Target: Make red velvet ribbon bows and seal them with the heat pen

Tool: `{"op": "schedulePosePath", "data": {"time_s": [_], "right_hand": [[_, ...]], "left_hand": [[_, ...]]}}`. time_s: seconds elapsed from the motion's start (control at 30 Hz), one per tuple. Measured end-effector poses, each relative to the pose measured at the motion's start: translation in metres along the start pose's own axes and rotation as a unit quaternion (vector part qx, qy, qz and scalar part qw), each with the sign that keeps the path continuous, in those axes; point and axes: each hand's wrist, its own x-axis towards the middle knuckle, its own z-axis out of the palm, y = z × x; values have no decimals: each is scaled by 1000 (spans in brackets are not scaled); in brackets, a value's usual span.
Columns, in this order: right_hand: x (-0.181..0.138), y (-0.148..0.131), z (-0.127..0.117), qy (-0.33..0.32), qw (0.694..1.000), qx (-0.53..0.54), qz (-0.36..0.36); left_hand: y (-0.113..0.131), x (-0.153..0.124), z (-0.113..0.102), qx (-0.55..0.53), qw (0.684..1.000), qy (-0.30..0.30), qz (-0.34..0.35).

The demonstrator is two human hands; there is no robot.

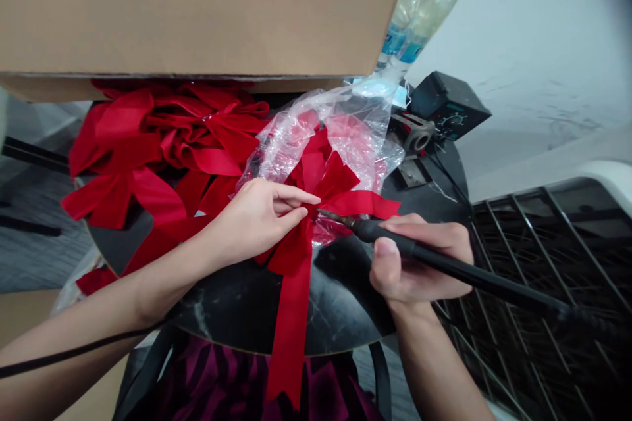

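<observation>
A red ribbon bow (292,253) lies in front of me, its long tail hanging over the table's front edge. My left hand (264,214) pinches the bow near its centre between thumb and fingers. In my right hand (427,260) is a black-handled soldering iron (378,233), held like a pen. Its metal tip points left and reaches the middle of the bow, close to my left fingertips; whether it touches the fabric I cannot tell. Just behind the bow, a clear plastic bag (281,148) holds more red ribbon.
A pile of red bows (197,125) covers the left of the round black table (212,312). Behind it stands a large cardboard box (197,13). At the back right are two bottles (424,10), a black control unit (449,105) and a metal iron holder (417,135). A black rack (543,263) stands at right.
</observation>
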Motion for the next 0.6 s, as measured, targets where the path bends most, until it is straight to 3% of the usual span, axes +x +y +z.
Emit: {"op": "schedulePosePath", "data": {"time_s": [0.6], "right_hand": [[-1, -4, 0, -34, 999, -35, 16]], "left_hand": [[-6, -2, 5, 6, 999, 3, 41]]}}
